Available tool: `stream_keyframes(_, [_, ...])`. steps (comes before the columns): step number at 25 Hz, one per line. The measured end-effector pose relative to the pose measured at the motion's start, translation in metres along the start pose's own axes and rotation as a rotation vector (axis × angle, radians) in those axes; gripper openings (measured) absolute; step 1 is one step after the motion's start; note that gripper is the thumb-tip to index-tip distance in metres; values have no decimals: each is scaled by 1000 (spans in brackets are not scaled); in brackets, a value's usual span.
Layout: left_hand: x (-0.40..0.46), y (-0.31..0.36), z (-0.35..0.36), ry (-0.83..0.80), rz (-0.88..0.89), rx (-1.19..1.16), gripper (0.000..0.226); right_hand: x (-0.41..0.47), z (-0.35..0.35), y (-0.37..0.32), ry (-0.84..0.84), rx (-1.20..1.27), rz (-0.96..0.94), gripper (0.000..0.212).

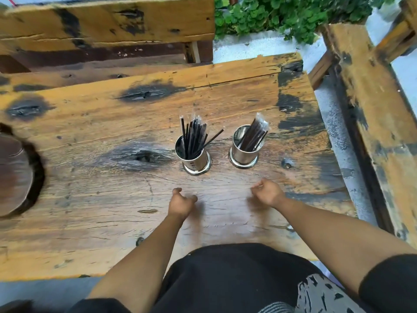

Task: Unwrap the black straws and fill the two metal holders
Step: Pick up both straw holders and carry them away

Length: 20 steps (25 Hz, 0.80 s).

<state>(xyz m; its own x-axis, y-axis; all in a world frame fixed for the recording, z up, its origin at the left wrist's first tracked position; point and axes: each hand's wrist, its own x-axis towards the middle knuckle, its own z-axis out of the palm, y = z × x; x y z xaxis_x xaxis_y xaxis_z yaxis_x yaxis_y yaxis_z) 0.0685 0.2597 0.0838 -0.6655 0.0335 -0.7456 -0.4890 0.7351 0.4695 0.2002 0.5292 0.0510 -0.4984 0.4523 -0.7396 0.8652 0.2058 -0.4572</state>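
Two shiny metal holders stand side by side on a worn wooden table (108,199). The left holder (195,161) carries several black straws (194,134), some still with clear wrapper tips. The right holder (244,154) has a bundle of straws in clear wrap (256,134) leaning to its right side. My left hand (181,202) hovers just in front of the left holder, fingers loosely apart, holding nothing. My right hand (268,192) hovers in front of the right holder, fingers curled, nothing visible in it.
A round dark wooden board (15,175) lies at the table's left edge. Wooden benches stand behind (108,26) and to the right (379,114). Green plants (288,14) grow beyond the far right corner. The table's right edge runs close to the right holder.
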Motion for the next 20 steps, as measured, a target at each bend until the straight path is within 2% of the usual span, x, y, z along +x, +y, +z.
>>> stream_keyframes(3, [14, 16, -3, 27, 36, -58, 81, 15, -11, -2, 49, 25, 38, 34])
stream_keyframes(7, [41, 36, -2, 42, 115, -130, 106, 32, -34, -6, 153, 130, 39, 99])
stream_keyframes(9, [47, 44, 1, 37, 158, -143, 110, 35, -45, -12, 160, 177, -15, 116])
stream_keyframes(13, [51, 67, 15, -3, 269, -220, 84, 51, -58, -21, 141, 196, -97, 133])
stream_keyframes(17, [79, 60, 18, 50, 358, -334, 105, 60, -56, -28, 134, 208, -144, 143])
stream_keyframes(20, [88, 63, 15, 48, 326, -356, 120, 63, -52, -36, 130, 217, -194, 134])
